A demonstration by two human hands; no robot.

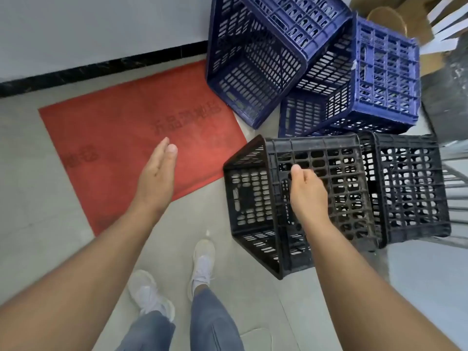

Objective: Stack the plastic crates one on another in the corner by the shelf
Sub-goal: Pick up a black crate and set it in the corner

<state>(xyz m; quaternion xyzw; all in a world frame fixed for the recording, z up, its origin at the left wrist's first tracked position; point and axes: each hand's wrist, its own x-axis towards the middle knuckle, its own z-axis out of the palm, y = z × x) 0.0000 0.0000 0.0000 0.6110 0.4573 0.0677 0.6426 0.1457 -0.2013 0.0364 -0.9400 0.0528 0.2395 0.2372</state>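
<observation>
A black plastic crate [255, 206] lies tipped on its side on the floor, its open mouth facing left. My right hand [307, 191] grips the lattice of its upturned wall, fingers hooked through the holes. A second black crate [410, 188] lies against it on the right. Behind them a dark blue crate [253, 59] leans tilted, and a lighter blue crate [385, 72] lies on its side beside it. My left hand [158, 173] hovers flat and open over the red mat [114, 127], holding nothing.
A white wall with a black skirting [101, 64] runs along the top left. Cardboard pieces [395, 19] and a dark bag [448, 97] sit at the top right. Metal bars [455, 193] show at the right edge. My feet in white shoes [202, 262] stand on grey tiles.
</observation>
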